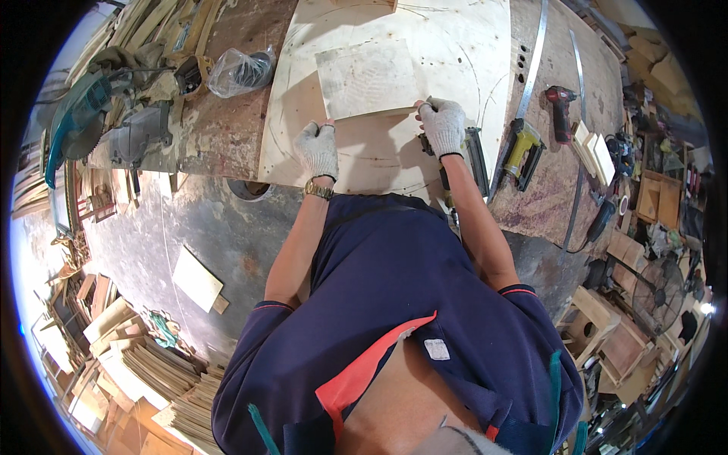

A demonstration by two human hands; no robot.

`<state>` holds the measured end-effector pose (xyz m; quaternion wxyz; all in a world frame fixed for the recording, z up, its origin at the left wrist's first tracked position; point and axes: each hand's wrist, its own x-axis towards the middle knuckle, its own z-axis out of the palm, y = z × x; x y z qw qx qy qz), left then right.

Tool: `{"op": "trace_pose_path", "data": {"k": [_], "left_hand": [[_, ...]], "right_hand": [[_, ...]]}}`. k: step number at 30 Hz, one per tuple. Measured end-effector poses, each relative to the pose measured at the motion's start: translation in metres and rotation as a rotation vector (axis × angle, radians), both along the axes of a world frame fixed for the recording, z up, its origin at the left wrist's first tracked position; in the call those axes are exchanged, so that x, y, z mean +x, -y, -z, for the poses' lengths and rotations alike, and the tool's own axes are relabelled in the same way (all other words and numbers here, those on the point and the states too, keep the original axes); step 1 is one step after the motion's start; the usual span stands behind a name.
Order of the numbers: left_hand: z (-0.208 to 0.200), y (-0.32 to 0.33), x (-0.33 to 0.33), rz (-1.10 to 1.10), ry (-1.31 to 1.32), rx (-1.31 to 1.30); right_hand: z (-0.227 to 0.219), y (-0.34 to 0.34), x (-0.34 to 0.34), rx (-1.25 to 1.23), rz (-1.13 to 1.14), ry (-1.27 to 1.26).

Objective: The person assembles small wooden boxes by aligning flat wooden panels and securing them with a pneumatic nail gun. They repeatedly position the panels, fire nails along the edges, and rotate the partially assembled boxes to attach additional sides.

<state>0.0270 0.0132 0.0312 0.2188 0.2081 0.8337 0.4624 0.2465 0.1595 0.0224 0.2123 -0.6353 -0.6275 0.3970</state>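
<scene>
Both my hands wear pale knitted work gloves with bare fingertips. A thin, pale rectangular wooden panel [368, 76] is between them, its near edge a little raised and casting a shadow. My left hand [317, 148] is closed on the panel's near left corner. At the near right corner, my right hand [441, 127] pinches the edge between thumb and fingers. Beneath the panel lies a large plywood sheet [364, 163] with curved pencil lines. Beside my right wrist stands a dark nail gun [478, 161], partly hidden by the forearm.
To the right lie a yellow-green nail gun [523, 148], a long metal ruler [533, 64], a red-and-black cordless drill [561, 114] and wood offcuts [595, 155]. On the left are a clear plastic bag [241, 72] and a teal power saw [80, 114]. A standing fan [658, 292] is farther right.
</scene>
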Motion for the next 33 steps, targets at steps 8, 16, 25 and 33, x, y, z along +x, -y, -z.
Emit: {"op": "trace_pose_path", "data": {"k": [8, 16, 25, 33], "left_hand": [[0.009, 0.001, -0.003, 0.014, 0.037, 0.037], [-0.016, -0.030, 0.031, 0.457, -0.763, 0.145], [0.011, -0.084, 0.058, 0.882, -0.951, -0.072], [0.016, -0.087, 0.060, 0.873, -1.017, -0.044]], "right_hand": [[-0.007, -0.001, 0.002, -0.078, 0.007, -0.034], [-0.012, -0.008, 0.006, 0.002, -0.111, 0.118], [-0.002, -0.021, 0.022, -0.076, -0.215, -0.034], [0.042, -0.018, 0.027, -0.141, -0.241, -0.291]]}}
